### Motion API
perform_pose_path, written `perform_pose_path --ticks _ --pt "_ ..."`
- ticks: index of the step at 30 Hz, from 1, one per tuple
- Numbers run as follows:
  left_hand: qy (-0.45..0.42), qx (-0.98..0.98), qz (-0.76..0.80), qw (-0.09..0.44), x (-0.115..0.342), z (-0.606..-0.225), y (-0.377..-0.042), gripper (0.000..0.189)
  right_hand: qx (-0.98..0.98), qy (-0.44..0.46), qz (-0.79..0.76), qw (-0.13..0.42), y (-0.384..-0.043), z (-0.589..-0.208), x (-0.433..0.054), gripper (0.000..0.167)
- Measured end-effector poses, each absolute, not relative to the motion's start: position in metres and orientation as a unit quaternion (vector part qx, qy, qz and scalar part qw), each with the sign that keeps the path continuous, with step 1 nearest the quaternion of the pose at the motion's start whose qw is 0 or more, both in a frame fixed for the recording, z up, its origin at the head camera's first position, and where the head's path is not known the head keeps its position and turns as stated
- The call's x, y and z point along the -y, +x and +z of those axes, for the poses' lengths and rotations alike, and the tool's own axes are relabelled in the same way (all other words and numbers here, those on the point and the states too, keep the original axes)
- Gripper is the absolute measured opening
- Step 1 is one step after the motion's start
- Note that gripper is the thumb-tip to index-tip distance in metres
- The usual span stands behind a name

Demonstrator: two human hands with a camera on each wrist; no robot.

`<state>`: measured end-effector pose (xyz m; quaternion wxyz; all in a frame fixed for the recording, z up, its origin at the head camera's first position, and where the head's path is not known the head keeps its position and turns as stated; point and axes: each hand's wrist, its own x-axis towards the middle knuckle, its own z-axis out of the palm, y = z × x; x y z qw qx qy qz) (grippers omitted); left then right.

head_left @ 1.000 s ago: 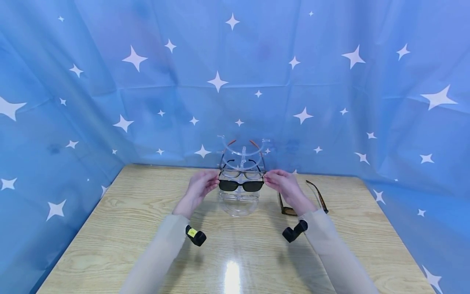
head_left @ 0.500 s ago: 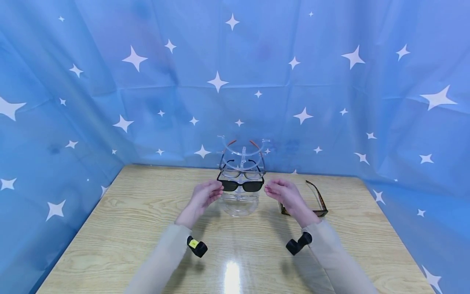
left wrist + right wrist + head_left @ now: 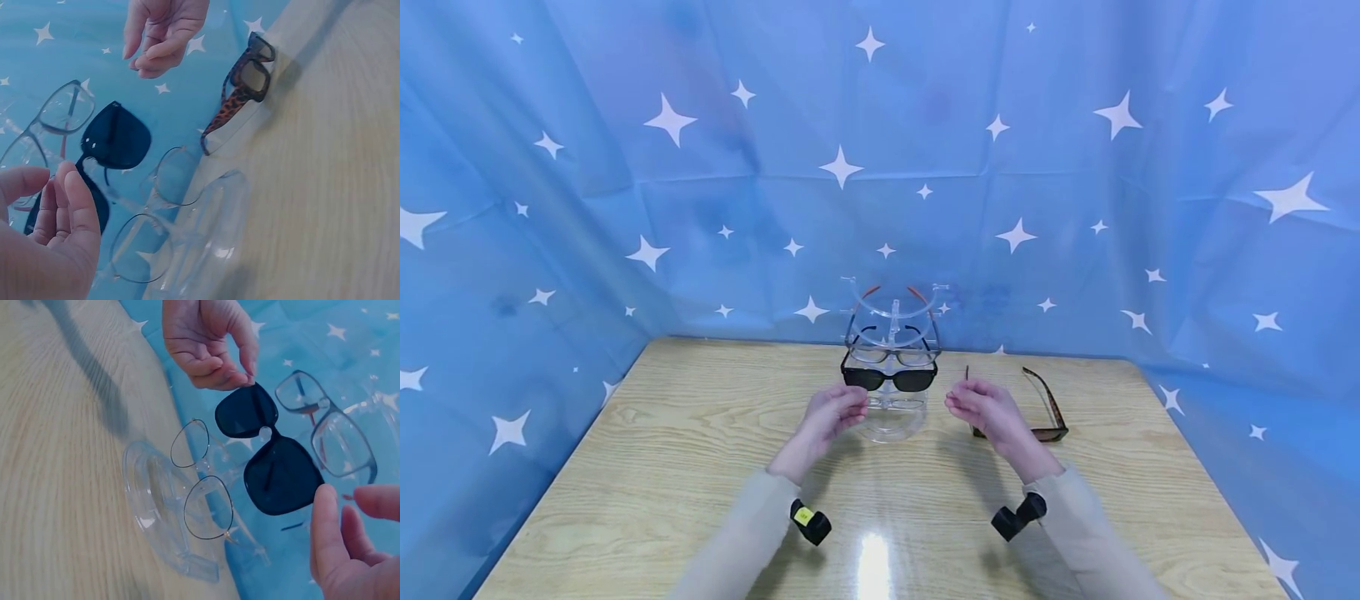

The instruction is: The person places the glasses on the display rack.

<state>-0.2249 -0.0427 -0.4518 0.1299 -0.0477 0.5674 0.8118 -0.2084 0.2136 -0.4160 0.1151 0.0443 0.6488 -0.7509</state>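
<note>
Black sunglasses (image 3: 913, 381) with dark lenses sit on a clear acrylic eyewear stand (image 3: 895, 315). Just below and in front of their left lens is my left hand (image 3: 829, 419), fingers loosely bent with nothing in them. My right hand (image 3: 990, 414) hovers to the right of the stand, thumb and fingers apart from the sunglasses and holding nothing. Above the sunglasses on the stand are grey-framed glasses (image 3: 331, 408) with clear lenses and reddish temple tips. Thin-rimmed round glasses (image 3: 203, 466) rest on the tier below them.
Tortoiseshell sunglasses (image 3: 239, 97) lie unfolded on the wooden table (image 3: 700, 467), right of the stand and partly behind my right hand. A blue curtain (image 3: 925, 208) with white stars hangs behind and beside the table. The stand's clear curved base (image 3: 140, 487) rests near the table's back.
Both hands let go of the black sunglasses' sides and drew back towards me, lower in the head view. The sunglasses stay on the stand.
</note>
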Motion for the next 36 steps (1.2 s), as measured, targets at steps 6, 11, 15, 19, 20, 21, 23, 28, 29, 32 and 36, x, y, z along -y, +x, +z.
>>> perform_pose_path --ticks 6,11,15,19,20,21,23,28,29,32,36 --pt "-0.025 -0.574 0.807 0.135 0.034 -0.462 -0.219 0.010 -0.641 0.042 -0.758 0.110 -0.201 -0.420 -0.220 0.020" --pt "-0.008 -0.571 0.807 0.147 0.024 -0.467 -0.216 0.014 -0.638 0.048 -0.761 0.106 -0.195 -0.425 -0.225 0.015" --pt "0.003 -0.574 0.804 0.156 0.016 -0.473 -0.216 0.018 -0.636 0.053 -0.763 0.106 -0.191 -0.429 -0.228 0.018" --pt "0.003 -0.570 0.804 0.168 0.009 -0.478 -0.215 0.015 -0.633 0.056 -0.764 0.110 -0.187 -0.432 -0.231 0.022" --pt "0.002 -0.569 0.805 0.171 0.007 -0.479 -0.214 0.013 -0.632 0.056 -0.765 0.111 -0.187 -0.433 -0.232 0.023" --pt "0.003 -0.567 0.805 0.173 0.005 -0.480 -0.214 0.012 -0.630 0.057 -0.766 0.111 -0.186 -0.434 -0.233 0.024" --pt "0.009 -0.567 0.804 0.179 0.000 -0.481 -0.212 0.010 -0.628 0.058 -0.769 0.108 -0.184 -0.436 -0.236 0.022" --pt "0.030 -0.570 0.799 0.189 -0.015 -0.480 -0.209 0.026 -0.621 0.060 -0.775 0.101 -0.179 -0.438 -0.244 0.018" --pt "0.029 -0.566 0.801 0.193 -0.019 -0.480 -0.209 0.029 -0.618 0.062 -0.778 0.098 -0.178 -0.439 -0.245 0.018" --pt "0.027 -0.561 0.802 0.202 -0.029 -0.480 -0.208 0.028 -0.610 0.068 -0.784 0.095 -0.175 -0.440 -0.249 0.012" --pt "0.021 -0.562 0.798 0.216 -0.043 -0.484 -0.209 0.018 -0.604 0.071 -0.789 0.089 -0.172 -0.442 -0.256 0.009"
